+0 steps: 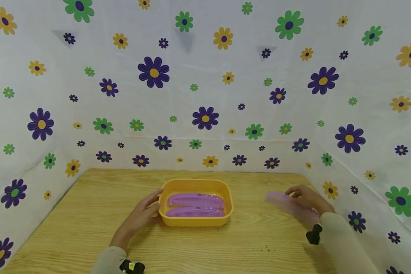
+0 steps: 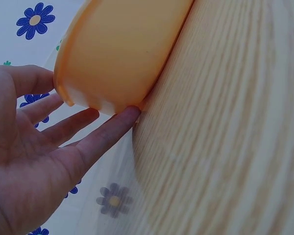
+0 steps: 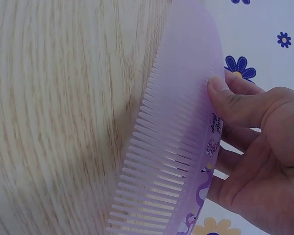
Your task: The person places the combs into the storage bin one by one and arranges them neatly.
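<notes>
A yellow plastic box (image 1: 197, 221) stands on the table with two purple combs (image 1: 196, 200) lying in it, one in front of the other, teeth toward the front. At its left end my left hand (image 1: 142, 215) touches the wall, and the left wrist view shows the fingers (image 2: 112, 129) fairly straight with their tips against the box (image 2: 112, 54). Off to the right, my right hand (image 1: 308, 199) pinches another purple comb (image 1: 284, 203) by its back edge. Seen from the right wrist, this comb (image 3: 181, 98) is translucent with printed cartoon figures, thumb on its near face.
The wooden table (image 1: 178, 251) carries small dark specks (image 1: 267, 248) at front right. A white flower-patterned cloth (image 1: 205, 95) rises behind the table and along both sides, close to the right hand.
</notes>
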{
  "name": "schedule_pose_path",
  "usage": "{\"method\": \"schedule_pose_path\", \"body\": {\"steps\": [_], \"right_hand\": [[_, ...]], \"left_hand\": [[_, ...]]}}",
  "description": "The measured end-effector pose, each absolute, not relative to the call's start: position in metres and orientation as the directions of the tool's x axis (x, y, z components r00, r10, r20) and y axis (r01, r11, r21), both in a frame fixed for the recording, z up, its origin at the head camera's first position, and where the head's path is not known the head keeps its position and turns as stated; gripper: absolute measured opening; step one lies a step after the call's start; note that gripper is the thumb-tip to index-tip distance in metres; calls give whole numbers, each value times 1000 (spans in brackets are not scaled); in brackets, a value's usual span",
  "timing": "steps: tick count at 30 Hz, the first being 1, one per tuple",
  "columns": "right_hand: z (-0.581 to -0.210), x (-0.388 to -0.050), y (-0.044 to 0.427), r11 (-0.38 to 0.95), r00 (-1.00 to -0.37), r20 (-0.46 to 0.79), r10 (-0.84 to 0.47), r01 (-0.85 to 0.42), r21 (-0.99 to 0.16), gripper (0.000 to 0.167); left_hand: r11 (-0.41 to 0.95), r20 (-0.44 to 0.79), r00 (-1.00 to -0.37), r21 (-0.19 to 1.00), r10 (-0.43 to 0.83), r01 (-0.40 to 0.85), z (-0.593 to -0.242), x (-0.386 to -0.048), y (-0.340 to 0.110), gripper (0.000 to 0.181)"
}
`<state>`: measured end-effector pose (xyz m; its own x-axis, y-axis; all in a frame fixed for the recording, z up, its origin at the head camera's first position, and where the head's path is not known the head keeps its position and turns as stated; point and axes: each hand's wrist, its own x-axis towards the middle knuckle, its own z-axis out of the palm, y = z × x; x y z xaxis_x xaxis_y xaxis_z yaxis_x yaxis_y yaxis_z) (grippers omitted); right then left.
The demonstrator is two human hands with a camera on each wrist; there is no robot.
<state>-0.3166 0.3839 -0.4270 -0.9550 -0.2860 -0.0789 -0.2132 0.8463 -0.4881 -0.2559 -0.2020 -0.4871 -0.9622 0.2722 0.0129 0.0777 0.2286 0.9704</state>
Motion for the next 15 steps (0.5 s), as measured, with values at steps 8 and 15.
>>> {"method": "schedule_pose_path", "body": {"steps": [8, 15], "right_hand": [[-425, -318, 374, 818, -947, -78, -311, -225, -530, 22], [-423, -322, 367, 809, -944, -86, -318, -223, -544, 23]], "left_hand": [[220, 12, -963, 973, 269, 73, -486, -253, -201, 56], [221, 5, -962, 973, 271, 67, -486, -255, -202, 55]]}}
